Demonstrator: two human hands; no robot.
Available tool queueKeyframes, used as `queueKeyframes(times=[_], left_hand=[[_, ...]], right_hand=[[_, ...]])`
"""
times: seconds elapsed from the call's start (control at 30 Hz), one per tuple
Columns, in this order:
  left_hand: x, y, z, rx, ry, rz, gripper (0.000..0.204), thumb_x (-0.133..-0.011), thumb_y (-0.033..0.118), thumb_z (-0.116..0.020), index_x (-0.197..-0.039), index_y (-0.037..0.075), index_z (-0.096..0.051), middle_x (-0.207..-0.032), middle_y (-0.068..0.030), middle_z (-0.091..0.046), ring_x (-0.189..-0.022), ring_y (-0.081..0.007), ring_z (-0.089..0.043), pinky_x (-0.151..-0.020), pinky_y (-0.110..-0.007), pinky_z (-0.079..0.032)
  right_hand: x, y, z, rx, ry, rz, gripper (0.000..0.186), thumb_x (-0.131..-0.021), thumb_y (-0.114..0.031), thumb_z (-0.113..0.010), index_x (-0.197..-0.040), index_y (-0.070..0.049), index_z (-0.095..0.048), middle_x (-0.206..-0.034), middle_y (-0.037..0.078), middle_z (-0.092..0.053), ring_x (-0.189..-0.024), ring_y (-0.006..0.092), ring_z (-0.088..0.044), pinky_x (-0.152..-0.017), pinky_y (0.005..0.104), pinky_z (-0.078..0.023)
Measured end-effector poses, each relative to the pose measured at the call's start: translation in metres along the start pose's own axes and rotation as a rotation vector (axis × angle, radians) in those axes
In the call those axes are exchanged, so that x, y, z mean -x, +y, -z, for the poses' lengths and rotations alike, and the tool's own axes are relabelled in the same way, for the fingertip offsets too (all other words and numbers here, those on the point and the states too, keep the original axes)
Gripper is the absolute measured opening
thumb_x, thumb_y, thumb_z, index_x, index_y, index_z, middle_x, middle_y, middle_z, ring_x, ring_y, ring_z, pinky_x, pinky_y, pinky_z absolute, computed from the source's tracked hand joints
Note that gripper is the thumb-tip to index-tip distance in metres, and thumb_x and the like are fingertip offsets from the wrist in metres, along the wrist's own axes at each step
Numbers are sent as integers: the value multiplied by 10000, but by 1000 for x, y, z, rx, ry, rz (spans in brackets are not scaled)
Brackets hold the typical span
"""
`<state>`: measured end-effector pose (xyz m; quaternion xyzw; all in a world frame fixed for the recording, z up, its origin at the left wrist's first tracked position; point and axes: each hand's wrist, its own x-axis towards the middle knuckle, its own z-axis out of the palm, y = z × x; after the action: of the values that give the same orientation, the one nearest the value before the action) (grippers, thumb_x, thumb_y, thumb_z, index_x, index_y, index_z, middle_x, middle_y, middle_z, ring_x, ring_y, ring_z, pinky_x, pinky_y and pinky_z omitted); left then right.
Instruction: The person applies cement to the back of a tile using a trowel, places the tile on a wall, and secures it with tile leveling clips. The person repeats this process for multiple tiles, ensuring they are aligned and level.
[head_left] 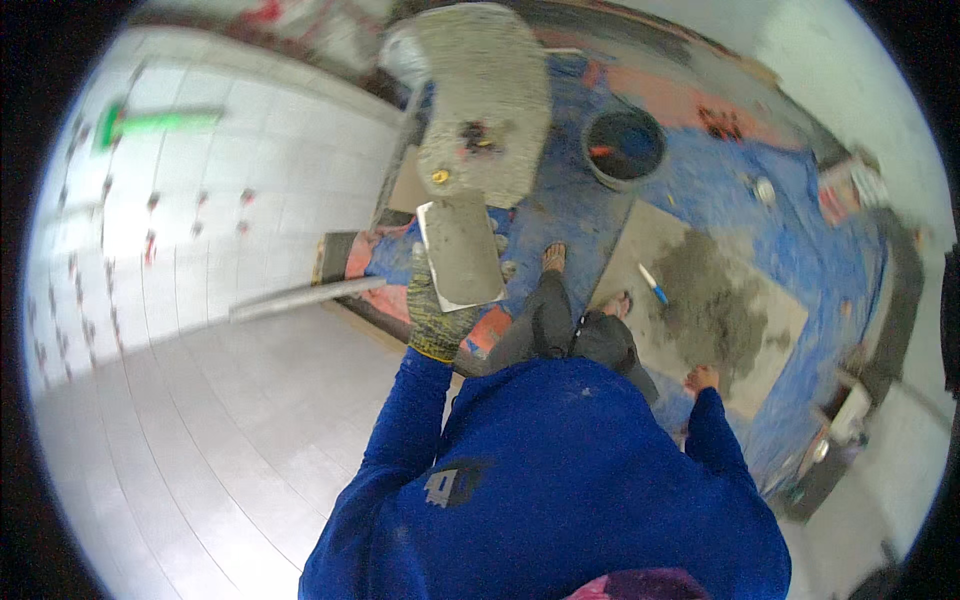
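In my gloved left hand (435,320) is a white rectangular tile (462,250) spread with grey mortar, held raised at centre left with fingers wrapped round its edges. My bare right hand (700,380) is low on the right, over a beige board (785,325) smeared with wet mortar. Its small, blurred fingers look curled, and whatever they hold, if anything, cannot be made out. A white-and-blue handled tool (652,282) lies on that board.
My feet (555,255) stand on blue sheeting (760,220). Beyond are a dark bucket (625,145) and a curved mortar-coloured surface (485,70) with small objects on it. On the left are a white tiled wall (180,160), a green tool (110,125) and a long pale strip (290,295).
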<state>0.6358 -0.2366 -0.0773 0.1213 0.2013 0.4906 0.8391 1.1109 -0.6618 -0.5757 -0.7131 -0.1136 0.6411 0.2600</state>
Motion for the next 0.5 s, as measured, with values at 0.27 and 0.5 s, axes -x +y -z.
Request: queueKeyframes(times=[0.27,0.5], left_hand=[[98,112,30,-160,294,-662,788,-1024,547,-527,-1594,58,-289,-1568,-245,-403,-1370,-427,-484,-1082,-618,-462],[130,237,42,36,-78,-847,821,-1019,601,-483,-1609,77,-258,-1579,-246,-383,-1377,-438,-468,-1058,-661,-459]], right_hand=[[-23,-288,-38,-65,194,94,317,-930,-135,-587,-1225,-34,-642,-876,147,-713,-703,233,-676,-602,365,-553],[-61,-414,-143,257,298,372,241,-950,-183,-563,-1066,10,-649,-705,97,-640,-593,217,-643,-538,383,-559]])
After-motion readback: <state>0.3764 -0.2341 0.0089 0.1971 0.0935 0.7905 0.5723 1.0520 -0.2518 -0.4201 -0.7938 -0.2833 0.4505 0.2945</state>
